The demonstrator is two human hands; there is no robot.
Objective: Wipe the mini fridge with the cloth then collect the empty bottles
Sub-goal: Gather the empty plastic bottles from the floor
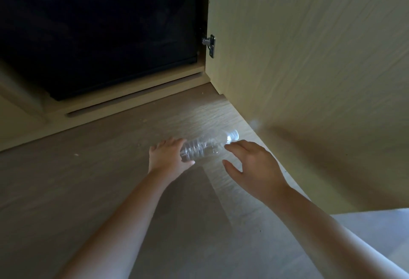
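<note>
**empty bottle being gathered from the floor beside the mini fridge**

a clear plastic bottle (208, 145) is seen lying on its side on the wooden floor (88, 190), its uncapped neck pointing towards the open cabinet door (309, 57) on the right. the left hand (167, 155) is closed around the base end of the bottle, with the thumb underneath and the fingers curled over the ribbed wall. the right hand (250, 163) is held spread apart, its fingertips just beside the bottle's neck; whether they touch the plastic cannot be told. the mini fridge (99, 35) is visible as a dark front set into the cabinet recess above and behind the hands. no cloth is seen in view, so the wiping is judged to be finished and the collecting to be in hand.

for the step to be done well, the grip at the base should be kept light, since thin ribbed plastic is likely to buckle and crackle if squeezed. the neck end is best steadied by the right hand before the bottle is lifted, because a round body lying on a smooth floor can roll away towards the door. the lift should be made level and clear of the door's lower edge. other bottles are not visible here.
</note>
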